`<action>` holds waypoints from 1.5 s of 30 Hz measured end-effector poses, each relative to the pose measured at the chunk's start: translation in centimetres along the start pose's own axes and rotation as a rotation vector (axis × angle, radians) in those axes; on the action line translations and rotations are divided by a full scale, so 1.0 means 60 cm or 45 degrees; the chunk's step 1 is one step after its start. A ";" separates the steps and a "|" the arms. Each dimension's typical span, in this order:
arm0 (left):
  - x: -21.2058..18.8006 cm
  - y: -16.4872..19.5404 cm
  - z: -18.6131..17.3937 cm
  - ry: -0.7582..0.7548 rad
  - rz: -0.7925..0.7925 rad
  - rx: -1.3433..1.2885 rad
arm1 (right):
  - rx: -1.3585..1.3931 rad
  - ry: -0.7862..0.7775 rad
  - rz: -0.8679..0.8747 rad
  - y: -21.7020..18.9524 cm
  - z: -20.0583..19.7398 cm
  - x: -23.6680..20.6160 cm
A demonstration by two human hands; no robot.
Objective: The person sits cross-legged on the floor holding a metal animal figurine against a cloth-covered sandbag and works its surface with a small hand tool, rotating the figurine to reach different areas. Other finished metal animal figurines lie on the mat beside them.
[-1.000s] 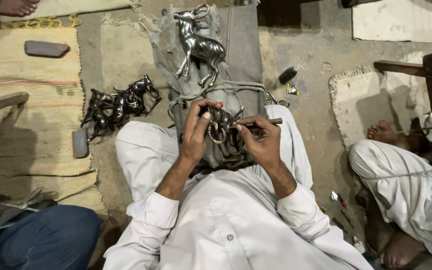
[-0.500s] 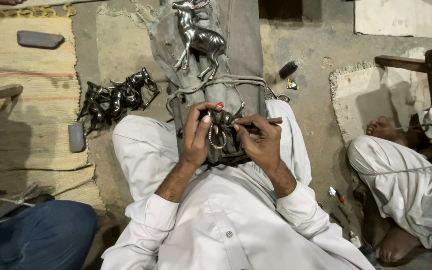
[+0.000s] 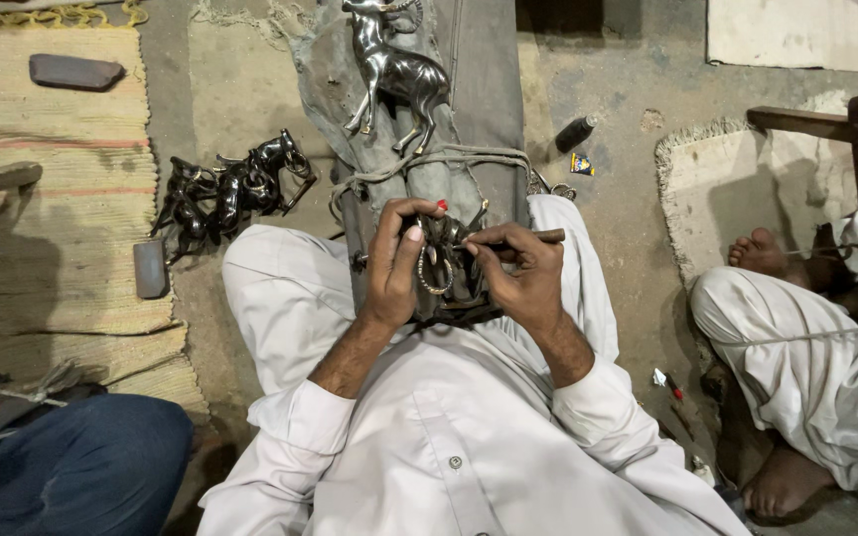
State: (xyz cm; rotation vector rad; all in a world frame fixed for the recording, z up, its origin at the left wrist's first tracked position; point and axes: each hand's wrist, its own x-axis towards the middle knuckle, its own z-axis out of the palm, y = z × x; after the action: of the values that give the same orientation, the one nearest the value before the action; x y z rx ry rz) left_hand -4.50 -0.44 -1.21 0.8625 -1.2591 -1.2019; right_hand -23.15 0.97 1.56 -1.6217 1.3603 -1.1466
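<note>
My left hand (image 3: pixel 396 260) grips a dark metal animal figurine with curled horns (image 3: pixel 441 270) against my lap. My right hand (image 3: pixel 523 275) pinches a thin wooden-handled tool (image 3: pixel 544 236) and presses its tip to the figurine's head. Both hands meet over the figurine, which they partly hide. A finished shiny metal ram figurine (image 3: pixel 395 69) lies on a grey cloth-wrapped plank (image 3: pixel 479 89) just beyond my knees. A pile of dark metal figurines (image 3: pixel 230 189) lies on the floor to my left.
A woven mat (image 3: pixel 42 199) covers the floor at left, with a flat dark stone (image 3: pixel 76 71) and a small grey block (image 3: pixel 149 268). Another person's legs in white (image 3: pixel 806 377) sit at right by a wooden stool (image 3: pixel 846 129). A blue-trousered knee (image 3: pixel 71 467) is lower left.
The view has shifted slightly downward. My hands stay on the figurine, the right hand's tool moving a little across its head.
</note>
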 end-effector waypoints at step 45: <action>0.041 -0.002 0.074 0.245 -0.006 0.051 | 0.214 0.021 0.109 0.053 -0.030 0.004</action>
State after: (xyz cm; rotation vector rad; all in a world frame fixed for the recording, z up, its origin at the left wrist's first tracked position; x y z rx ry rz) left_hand -9.10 -2.25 -0.05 0.9870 -1.1289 -1.0730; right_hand -25.92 0.16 -0.72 -1.4246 1.2951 -1.1922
